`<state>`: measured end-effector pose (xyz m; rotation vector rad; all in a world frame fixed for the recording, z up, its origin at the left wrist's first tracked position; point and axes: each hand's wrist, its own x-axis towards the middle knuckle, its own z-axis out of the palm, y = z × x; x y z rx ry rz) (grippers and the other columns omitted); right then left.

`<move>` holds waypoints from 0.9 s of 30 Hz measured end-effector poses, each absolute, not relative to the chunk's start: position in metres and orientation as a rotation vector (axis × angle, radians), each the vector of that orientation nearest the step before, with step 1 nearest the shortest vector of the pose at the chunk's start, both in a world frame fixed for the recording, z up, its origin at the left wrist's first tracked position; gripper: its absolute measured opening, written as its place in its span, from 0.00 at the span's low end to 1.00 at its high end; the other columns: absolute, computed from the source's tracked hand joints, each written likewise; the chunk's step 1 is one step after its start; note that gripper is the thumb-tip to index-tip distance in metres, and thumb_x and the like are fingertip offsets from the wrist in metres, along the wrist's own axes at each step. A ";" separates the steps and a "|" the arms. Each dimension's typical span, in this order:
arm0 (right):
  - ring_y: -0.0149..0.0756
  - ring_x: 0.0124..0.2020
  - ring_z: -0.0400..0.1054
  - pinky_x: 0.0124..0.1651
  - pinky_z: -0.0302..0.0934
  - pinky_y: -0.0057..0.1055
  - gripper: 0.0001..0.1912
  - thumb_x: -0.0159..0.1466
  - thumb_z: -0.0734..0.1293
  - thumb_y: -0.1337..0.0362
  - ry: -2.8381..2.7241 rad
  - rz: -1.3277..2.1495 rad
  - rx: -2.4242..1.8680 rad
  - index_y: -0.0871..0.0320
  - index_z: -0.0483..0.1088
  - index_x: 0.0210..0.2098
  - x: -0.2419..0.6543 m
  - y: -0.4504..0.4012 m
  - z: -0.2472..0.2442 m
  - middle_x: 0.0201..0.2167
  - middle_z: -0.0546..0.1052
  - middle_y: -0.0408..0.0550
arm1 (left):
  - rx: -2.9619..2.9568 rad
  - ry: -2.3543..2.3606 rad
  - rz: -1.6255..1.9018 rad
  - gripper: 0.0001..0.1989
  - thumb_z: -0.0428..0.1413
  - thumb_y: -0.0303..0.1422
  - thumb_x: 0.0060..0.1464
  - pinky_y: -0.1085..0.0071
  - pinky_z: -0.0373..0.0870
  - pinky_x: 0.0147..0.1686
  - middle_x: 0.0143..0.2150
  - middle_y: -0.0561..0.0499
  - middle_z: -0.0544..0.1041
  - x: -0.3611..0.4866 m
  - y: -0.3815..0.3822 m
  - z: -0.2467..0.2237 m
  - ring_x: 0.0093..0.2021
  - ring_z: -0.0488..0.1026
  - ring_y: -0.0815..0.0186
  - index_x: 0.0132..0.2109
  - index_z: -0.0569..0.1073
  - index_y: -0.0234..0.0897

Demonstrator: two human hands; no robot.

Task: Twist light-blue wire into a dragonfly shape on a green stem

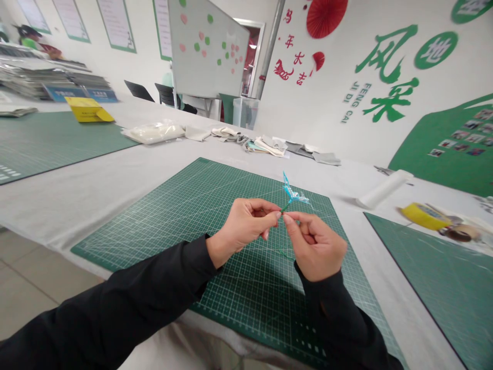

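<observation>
A small light-blue craft flower [295,196] with clear, bead-like spots stands above my pinched fingers on a short green stem [285,207]. My left hand [250,222] is closed, thumb and forefinger pinching that stem. Just to its right, my right hand [318,244] is closed too, its thumb and forefinger meeting at the stem's lower end. Fingertips hide exactly what the right hand grips. Both hands hover over a green cutting mat [173,210] with a white grid. A thin green strand [285,253] shows below, between the hands.
Another cutting mat [431,272] lies on the right, near a yellow roll [425,216] and a white roll [385,188]. At the back are a plastic-wrapped pack [154,132] and folded cloths [269,145]. A yellow box [87,109] sits on the left mat [57,144].
</observation>
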<state>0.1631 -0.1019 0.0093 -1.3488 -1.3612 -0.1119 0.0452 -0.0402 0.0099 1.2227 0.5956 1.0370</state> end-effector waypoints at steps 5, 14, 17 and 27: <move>0.23 0.15 0.45 0.18 0.46 0.24 0.08 0.57 0.67 0.61 -1.346 0.110 -1.362 0.60 0.74 0.28 0.167 -0.100 0.010 0.13 0.51 0.33 | 1.210 0.588 1.096 0.09 0.61 0.32 0.44 0.80 0.58 0.13 0.22 0.54 0.73 0.046 -0.038 0.008 0.14 0.61 0.80 0.32 0.75 0.29; 0.23 0.17 0.49 0.18 0.44 0.24 0.18 0.56 0.66 0.52 -1.517 0.670 -1.448 0.63 0.74 0.27 0.203 -0.085 0.008 0.14 0.61 0.38 | 1.081 0.649 1.190 0.08 0.60 0.32 0.46 0.80 0.48 0.14 0.22 0.55 0.72 0.038 -0.018 0.010 0.14 0.57 0.81 0.32 0.74 0.30; 0.22 0.16 0.48 0.18 0.42 0.24 0.21 0.55 0.67 0.49 -1.443 0.834 -1.456 0.63 0.75 0.29 0.219 -0.079 0.003 0.14 0.59 0.36 | 1.071 0.634 1.185 0.08 0.60 0.32 0.47 0.79 0.46 0.14 0.22 0.54 0.71 0.037 -0.015 0.008 0.14 0.57 0.81 0.32 0.74 0.30; 0.24 0.14 0.48 0.18 0.41 0.26 0.22 0.51 0.69 0.47 -1.193 0.576 -1.584 0.62 0.75 0.28 0.258 -0.072 -0.008 0.11 0.58 0.36 | 1.066 0.603 1.219 0.07 0.59 0.32 0.47 0.79 0.47 0.15 0.23 0.54 0.72 0.036 -0.019 0.013 0.14 0.57 0.81 0.32 0.75 0.30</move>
